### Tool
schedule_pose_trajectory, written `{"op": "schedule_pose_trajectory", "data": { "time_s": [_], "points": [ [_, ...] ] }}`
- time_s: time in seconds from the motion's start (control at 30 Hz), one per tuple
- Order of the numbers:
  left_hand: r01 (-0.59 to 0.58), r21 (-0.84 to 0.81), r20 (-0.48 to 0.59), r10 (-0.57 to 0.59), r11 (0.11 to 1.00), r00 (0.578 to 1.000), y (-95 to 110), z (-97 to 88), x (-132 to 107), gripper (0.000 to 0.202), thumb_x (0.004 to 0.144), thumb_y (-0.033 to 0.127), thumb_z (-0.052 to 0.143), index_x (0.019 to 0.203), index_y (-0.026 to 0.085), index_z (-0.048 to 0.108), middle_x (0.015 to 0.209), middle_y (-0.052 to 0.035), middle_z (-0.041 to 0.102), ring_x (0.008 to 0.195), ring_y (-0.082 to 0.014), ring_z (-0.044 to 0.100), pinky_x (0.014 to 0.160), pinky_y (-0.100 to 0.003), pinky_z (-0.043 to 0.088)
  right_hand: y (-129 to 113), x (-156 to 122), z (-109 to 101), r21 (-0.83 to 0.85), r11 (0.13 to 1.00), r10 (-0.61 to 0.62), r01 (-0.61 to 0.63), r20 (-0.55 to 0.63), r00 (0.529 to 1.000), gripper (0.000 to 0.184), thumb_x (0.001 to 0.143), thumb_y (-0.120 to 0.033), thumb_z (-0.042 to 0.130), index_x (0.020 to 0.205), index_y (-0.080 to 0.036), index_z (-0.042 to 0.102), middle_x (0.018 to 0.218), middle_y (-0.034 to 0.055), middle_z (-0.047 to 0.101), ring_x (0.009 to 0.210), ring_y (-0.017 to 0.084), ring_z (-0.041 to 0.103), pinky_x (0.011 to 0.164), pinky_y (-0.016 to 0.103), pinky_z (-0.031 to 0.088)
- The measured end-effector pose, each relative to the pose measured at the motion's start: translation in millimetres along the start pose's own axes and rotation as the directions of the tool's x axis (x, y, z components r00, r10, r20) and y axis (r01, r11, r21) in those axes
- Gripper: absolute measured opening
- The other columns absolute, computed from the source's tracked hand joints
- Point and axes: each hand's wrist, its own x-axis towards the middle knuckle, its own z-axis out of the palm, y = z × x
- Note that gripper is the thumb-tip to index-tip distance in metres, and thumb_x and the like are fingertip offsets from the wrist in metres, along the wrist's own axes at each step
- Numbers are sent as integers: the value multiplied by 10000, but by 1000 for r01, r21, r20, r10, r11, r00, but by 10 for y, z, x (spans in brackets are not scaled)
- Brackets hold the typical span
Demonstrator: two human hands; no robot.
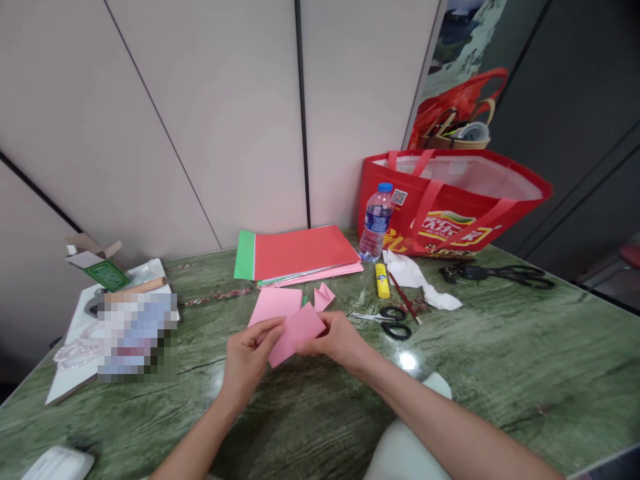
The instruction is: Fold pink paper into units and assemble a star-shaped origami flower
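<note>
A pink sheet of paper (299, 335) is held up over the table between both hands. My left hand (253, 347) pinches its left edge between thumb and fingers. On the opposite side, my right hand (336, 339) grips the paper's right edge, thumb on the near face. Just behind it lies another flat pink sheet (274, 304), partly covered by my hands. A small folded pink paper piece (325, 296) rests beyond my right hand. Scissors (393, 323) with black handles lie to the right, apart from the hand.
Stacked coloured paper (305, 252) lies by the wall. Right of it stand a water bottle (376, 223) and a red shopping bag (450, 207). A glue stick (382, 281), pencil (405, 298) and tissue (420, 280) lie nearby. An open green box (107, 273) is at left.
</note>
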Motion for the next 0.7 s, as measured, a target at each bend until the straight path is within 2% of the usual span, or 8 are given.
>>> {"op": "schedule_pose_trajectory", "data": {
  "time_s": [0.2, 0.47, 0.7],
  "points": [
    [-28, 24, -15, 28, 999, 999, -18, -5, 0, 189, 656, 274, 638, 793, 182, 729, 805, -49, 733, 712, -194, 655, 641, -247, 504, 18, 8, -23, -25, 1000, -19, 19, -15, 1000, 369, 433, -294, 778, 701, -85, 636, 517, -35, 538, 477, 76, 431, 470, 203, 342],
    [-6, 34, -72, 9, 999, 997, -38, -18, 19, 221, 651, 304, 651, 814, 173, 725, 829, -63, 729, 748, -219, 652, 675, -284, 507, 39, 57, -48, 70, 997, -17, 20, -46, 999, 405, 373, -336, 801, 659, -129, 601, 531, -43, 550, 482, 77, 450, 477, 206, 355],
    [16, 17, -79, -15, 1000, 997, -92, -14, 25, 235, 662, 307, 647, 835, 166, 720, 822, -61, 728, 721, -195, 642, 650, -258, 492, 39, 59, -58, 124, 992, 14, -9, -44, 999, 399, 404, -370, 789, 668, -132, 605, 543, -37, 567, 495, 81, 481, 483, 205, 383]
  ]
}}
